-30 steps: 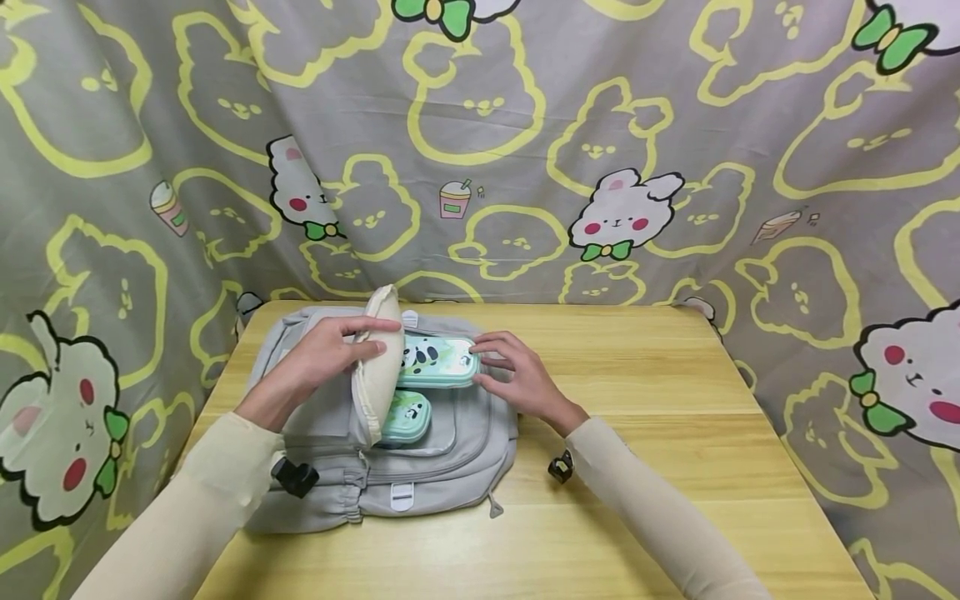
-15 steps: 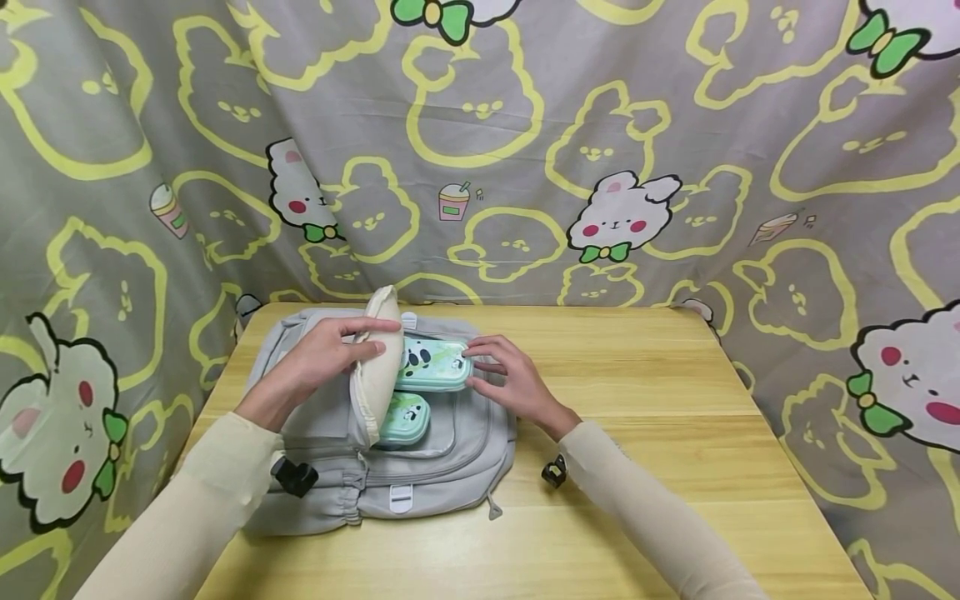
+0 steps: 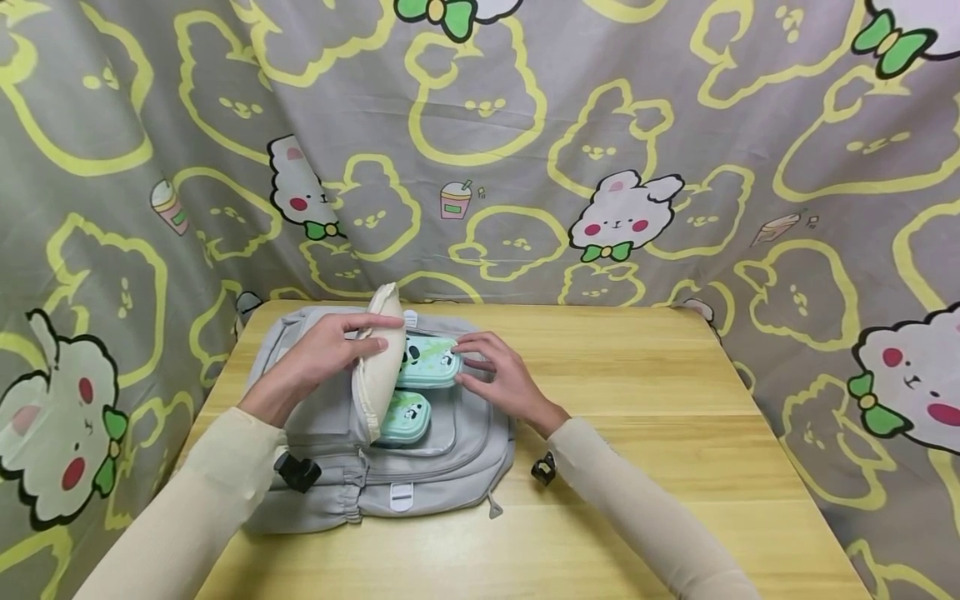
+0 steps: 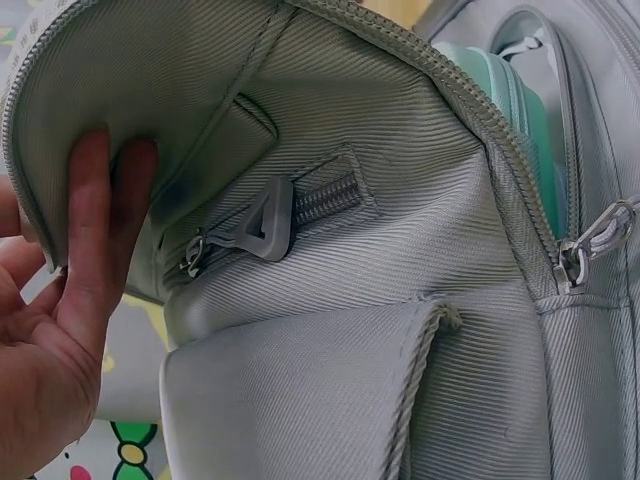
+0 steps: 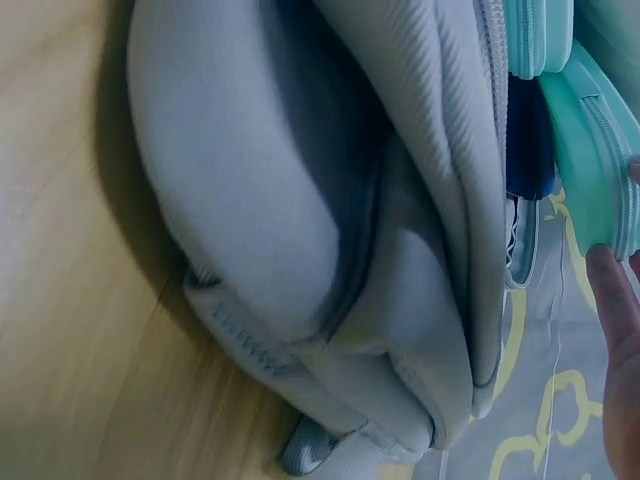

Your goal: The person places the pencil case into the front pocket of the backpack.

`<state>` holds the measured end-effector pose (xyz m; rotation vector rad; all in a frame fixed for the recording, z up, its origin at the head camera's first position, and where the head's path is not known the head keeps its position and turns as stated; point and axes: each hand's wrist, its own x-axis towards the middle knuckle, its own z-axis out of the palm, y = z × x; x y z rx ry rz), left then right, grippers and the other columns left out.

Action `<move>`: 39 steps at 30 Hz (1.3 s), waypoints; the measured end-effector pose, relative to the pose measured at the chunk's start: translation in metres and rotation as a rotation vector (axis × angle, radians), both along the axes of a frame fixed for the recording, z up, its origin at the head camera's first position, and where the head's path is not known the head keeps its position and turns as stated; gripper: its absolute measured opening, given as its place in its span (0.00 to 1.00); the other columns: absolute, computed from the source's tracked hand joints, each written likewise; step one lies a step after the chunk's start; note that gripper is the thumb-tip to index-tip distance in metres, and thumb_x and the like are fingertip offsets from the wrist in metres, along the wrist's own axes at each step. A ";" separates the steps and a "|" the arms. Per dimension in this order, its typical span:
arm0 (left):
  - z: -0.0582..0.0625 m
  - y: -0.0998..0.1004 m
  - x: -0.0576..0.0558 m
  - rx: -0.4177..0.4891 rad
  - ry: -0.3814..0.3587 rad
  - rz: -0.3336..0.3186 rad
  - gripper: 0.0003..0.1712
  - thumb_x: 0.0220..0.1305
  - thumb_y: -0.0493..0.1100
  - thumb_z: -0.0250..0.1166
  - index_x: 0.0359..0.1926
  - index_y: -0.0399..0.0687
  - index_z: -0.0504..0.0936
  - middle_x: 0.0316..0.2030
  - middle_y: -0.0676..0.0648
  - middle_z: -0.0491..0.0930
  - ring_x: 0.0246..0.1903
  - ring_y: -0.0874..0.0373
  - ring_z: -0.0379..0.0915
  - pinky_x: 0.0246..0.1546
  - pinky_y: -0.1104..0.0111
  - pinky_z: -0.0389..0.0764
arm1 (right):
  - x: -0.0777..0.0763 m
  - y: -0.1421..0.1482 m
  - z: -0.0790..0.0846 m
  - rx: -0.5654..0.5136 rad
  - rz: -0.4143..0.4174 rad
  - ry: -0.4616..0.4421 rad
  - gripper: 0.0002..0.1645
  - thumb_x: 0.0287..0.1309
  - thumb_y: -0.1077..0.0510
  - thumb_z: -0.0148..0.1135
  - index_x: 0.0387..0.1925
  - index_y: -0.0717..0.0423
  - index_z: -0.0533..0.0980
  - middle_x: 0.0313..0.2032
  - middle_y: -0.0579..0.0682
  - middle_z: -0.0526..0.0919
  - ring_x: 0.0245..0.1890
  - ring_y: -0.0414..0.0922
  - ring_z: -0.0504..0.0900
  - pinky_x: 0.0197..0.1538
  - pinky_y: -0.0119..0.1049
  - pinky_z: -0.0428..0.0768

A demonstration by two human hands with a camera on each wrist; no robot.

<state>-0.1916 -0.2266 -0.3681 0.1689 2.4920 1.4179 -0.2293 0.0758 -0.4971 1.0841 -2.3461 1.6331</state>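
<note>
A grey backpack lies flat on the table, its cream-coloured front flap lifted upright. My left hand holds that flap by its edge, with fingers inside it in the left wrist view and the thumb on the outer side. My right hand pinches the right end of a mint zippered pencil case with a panda print. The left end of this case is hidden behind the flap. Nearer to me, a second mint case lies partly under the flap.
A zipper pull hangs on the flap's inner side in the left wrist view. Inside the bag, a dark blue item shows beside the cases. The wooden table extends to the right, and a patterned curtain surrounds it.
My right hand and the upper pencil case have shifted left, so more of the case is behind the flap. The left hand, flap and second case stay practically in place.
</note>
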 end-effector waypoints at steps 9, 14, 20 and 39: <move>-0.004 -0.001 -0.001 0.022 0.014 -0.002 0.25 0.78 0.43 0.67 0.72 0.52 0.83 0.77 0.41 0.72 0.63 0.47 0.70 0.50 0.63 0.75 | -0.001 -0.009 0.003 0.022 -0.005 -0.014 0.24 0.67 0.63 0.76 0.63 0.55 0.83 0.67 0.54 0.78 0.69 0.54 0.81 0.65 0.37 0.85; -0.004 -0.001 -0.001 0.029 0.025 -0.003 0.25 0.77 0.44 0.67 0.72 0.52 0.84 0.78 0.41 0.71 0.67 0.47 0.69 0.52 0.63 0.75 | 0.000 -0.014 0.007 0.013 -0.006 -0.028 0.24 0.68 0.63 0.76 0.63 0.54 0.83 0.67 0.54 0.78 0.68 0.54 0.82 0.64 0.39 0.85; -0.006 -0.001 -0.001 0.035 0.039 -0.008 0.24 0.77 0.44 0.67 0.71 0.52 0.84 0.79 0.42 0.71 0.76 0.46 0.64 0.63 0.56 0.71 | 0.001 -0.021 0.009 0.002 -0.012 -0.057 0.24 0.67 0.63 0.76 0.62 0.56 0.83 0.67 0.54 0.78 0.68 0.54 0.81 0.64 0.37 0.85; -0.007 0.001 -0.002 0.044 0.047 -0.020 0.24 0.77 0.43 0.67 0.71 0.51 0.84 0.79 0.41 0.72 0.82 0.42 0.59 0.75 0.46 0.65 | 0.002 -0.042 0.007 -0.028 0.008 -0.068 0.24 0.67 0.63 0.76 0.62 0.57 0.82 0.67 0.54 0.78 0.69 0.53 0.81 0.65 0.35 0.84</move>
